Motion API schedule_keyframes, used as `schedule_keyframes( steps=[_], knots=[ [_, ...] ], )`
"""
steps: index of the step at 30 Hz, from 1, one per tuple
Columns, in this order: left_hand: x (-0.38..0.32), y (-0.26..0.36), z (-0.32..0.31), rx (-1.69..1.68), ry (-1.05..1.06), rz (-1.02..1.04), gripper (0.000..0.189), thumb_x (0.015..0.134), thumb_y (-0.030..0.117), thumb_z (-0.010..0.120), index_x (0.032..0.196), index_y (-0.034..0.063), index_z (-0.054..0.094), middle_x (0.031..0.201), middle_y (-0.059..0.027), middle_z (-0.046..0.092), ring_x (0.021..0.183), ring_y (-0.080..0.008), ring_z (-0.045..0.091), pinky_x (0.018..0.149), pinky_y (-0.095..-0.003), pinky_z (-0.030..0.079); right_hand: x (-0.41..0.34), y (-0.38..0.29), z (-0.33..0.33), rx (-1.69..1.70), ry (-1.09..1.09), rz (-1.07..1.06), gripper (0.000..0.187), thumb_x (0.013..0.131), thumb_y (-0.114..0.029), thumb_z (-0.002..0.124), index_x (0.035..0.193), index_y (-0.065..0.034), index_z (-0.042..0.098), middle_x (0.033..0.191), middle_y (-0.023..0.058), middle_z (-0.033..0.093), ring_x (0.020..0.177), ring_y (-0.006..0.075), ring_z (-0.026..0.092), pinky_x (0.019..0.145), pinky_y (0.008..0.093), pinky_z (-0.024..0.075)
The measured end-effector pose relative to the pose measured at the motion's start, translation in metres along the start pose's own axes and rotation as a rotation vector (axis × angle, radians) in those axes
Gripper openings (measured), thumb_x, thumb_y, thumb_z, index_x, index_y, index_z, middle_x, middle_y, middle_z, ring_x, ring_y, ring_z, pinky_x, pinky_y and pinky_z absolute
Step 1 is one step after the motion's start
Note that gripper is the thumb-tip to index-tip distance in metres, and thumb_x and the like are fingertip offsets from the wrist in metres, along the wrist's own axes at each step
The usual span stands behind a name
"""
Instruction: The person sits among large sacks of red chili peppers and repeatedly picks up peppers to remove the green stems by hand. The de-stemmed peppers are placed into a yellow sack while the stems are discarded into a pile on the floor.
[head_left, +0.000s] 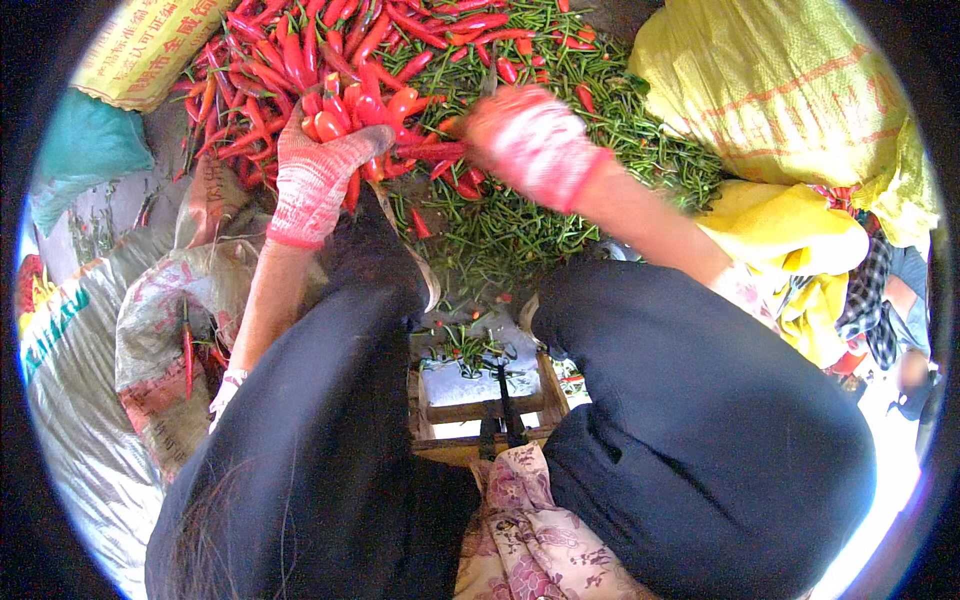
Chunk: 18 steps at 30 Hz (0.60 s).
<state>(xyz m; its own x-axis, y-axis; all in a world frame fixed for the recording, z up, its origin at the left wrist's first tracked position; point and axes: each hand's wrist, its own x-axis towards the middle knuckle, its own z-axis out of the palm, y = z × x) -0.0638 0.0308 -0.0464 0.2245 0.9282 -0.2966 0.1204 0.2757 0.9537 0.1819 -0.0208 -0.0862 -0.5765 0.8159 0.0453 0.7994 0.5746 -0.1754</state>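
Note:
My left hand (319, 176), in a red-and-white knit glove, grips a bunch of red chili peppers (352, 109), their blunt ends bunched above the thumb. To its right is my right hand (529, 139), gloved alike and blurred, its fingers curled. A long red chili pepper (431, 151) reaches from those fingers towards the bunch. A narrow grey shape shows just above this hand, too blurred to name. Behind both hands spreads a heap of whole red chili peppers (259, 97). Under and beside my right hand lies a thick layer of green pepper stems (517, 225).
A yellow woven sack (757, 90) stands at right, above a yellow cloth (787, 232). At left are a printed sack (150, 52), a teal bag (94, 157) and a white woven sack (90, 360). Below, between my knees, is a wooden frame (480, 412). Another person's checked sleeve (870, 292) shows far right.

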Motion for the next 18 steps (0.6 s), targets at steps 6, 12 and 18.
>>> schedule_keyframes(
  steps=[6,12,18],
  knots=[
    [-0.003,0.010,0.008,-0.617,-0.131,-0.309,0.024,0.080,0.009,0.072,0.101,0.0042,0.062,0.081,-0.0068,0.065,0.069,-0.0190,0.063,0.069,-0.0315,0.056,0.029,-0.002,0.001,0.139,-0.231,0.115,0.016,0.077,-0.012,0.059,0.078,-0.0044,0.074,0.081,0.0208,0.072,0.074,0.0343,0.072,0.062,0.0480,0.0566],
    [0.005,-0.004,0.033,-0.626,-0.285,-0.264,0.014,0.080,0.014,0.069,0.078,0.0026,0.063,0.065,-0.0101,0.061,0.067,-0.0233,0.062,0.072,-0.0376,0.053,-0.007,0.030,-0.046,0.723,0.076,0.404,0.038,0.092,-0.033,0.064,0.114,-0.0032,0.070,0.101,0.0214,0.068,0.102,0.0333,0.065,0.088,0.0403,0.0513],
    [-0.001,0.006,0.054,-0.610,-0.222,-0.340,0.026,0.082,0.010,0.073,0.107,0.0032,0.068,0.088,-0.0043,0.071,0.071,-0.0154,0.065,0.067,-0.0301,0.053,0.012,-0.029,-0.015,0.232,0.231,0.400,0.025,0.082,-0.004,0.054,0.104,0.0064,0.061,0.094,0.0247,0.060,0.084,0.0387,0.062,0.076,0.0462,0.0512]
  ],
)
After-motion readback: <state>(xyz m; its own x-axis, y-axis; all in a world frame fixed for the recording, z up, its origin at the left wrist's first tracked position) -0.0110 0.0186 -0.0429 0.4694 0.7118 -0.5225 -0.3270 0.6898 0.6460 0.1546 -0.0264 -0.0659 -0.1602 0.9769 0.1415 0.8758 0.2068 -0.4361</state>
